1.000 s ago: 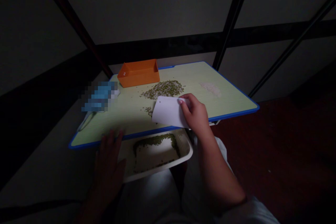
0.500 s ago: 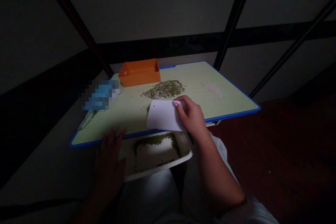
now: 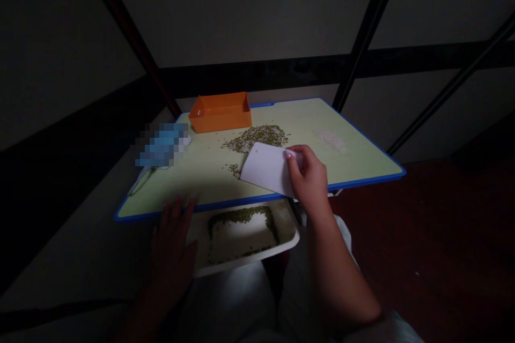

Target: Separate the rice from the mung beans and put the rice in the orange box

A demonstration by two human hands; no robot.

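Observation:
My right hand [image 3: 311,177] is closed on a flat white scraper [image 3: 267,166] with a small hole near one corner, thumb on top. The scraper is tilted above the near edge of the table, beside a small scatter of green beans [image 3: 232,170]. Behind it lies a pile of green beans mixed with white grains [image 3: 259,136]. My left hand [image 3: 173,246], dim in shadow, has its fingers stretched out at the left end of a white tray [image 3: 287,245]. Green beans [image 3: 241,215] line the tray, which sits under the table's front edge, over my lap.
An orange box [image 3: 221,115] stands at the back left of the pale green table [image 3: 193,177] with a blue rim. A blurred-out blue item [image 3: 163,144] lies on the left. White grains [image 3: 330,140] form a small heap on the right. A panelled wall [image 3: 249,10] rises behind.
My right hand has moved the scraper to the right and turned it, uncovering more of the scattered beans. My left hand keeps its place at the tray. The view has shifted slightly.

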